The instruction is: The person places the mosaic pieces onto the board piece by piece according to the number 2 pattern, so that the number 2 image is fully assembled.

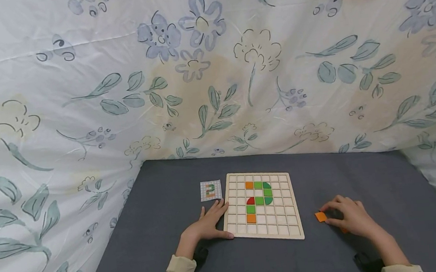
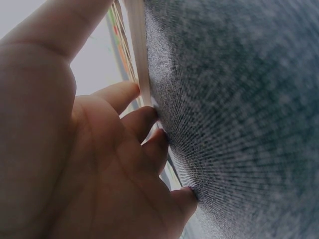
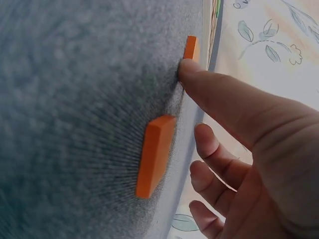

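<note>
A pale wooden grid board (image 1: 282,218) lies on the table, bearing orange, green and red tiles in a hooked shape. My left hand (image 1: 207,223) rests at its left side with fingers spread; the fingertips touch the edge and the thumb lies by the near left corner. To the right of the board, my right hand (image 1: 348,215) pinches an orange square tile (image 1: 320,217) between thumb and index finger, low at the table. In the right wrist view the index finger is hidden. A second orange tile (image 3: 157,157) lies on the cloth under that palm.
A small printed card (image 1: 210,191) with a coloured grid pattern lies left of the board's far corner. Dark grey cloth (image 1: 168,190) covers the table. Behind it hangs a flowered curtain (image 1: 215,109), which also runs along the sides.
</note>
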A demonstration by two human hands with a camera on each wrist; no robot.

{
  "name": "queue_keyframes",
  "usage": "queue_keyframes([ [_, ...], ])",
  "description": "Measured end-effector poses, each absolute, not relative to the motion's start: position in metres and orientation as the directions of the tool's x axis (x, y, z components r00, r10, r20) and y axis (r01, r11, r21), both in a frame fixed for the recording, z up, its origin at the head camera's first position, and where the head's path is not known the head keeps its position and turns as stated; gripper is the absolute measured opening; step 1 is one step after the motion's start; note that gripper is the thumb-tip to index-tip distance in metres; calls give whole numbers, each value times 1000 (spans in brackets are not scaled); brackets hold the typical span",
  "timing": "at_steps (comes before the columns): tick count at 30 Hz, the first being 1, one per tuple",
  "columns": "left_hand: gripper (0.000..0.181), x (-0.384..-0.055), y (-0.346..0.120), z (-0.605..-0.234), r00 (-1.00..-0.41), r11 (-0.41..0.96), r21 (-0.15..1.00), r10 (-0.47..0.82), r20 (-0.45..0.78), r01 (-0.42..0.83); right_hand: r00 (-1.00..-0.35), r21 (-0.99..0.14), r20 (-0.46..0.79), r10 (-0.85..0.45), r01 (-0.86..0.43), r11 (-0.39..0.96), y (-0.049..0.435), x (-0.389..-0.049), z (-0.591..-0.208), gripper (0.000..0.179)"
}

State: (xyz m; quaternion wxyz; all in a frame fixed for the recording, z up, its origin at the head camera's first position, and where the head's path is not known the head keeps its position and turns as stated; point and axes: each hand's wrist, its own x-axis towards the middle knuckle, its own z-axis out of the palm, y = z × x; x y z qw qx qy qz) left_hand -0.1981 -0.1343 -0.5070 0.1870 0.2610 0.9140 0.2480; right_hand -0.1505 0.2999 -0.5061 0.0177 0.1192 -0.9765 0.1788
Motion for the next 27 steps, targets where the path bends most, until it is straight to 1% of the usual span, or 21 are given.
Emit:
queue_keyframes([
  [9,100,-199,-134,-507,-792,733,560,575,-205,387,-967,-331,118,-225,-252,910,297,-153,-507,23],
  [16,100,-199,-135,-507,-791,735,557,575,-210,386,-964,-340,130,-231,-262,903,289,-157,-504,23],
  [27,100,-199,-134,-507,-793,735,557,574,-206,387,-953,-355,188,-238,-292,888,271,-166,-503,24],
])
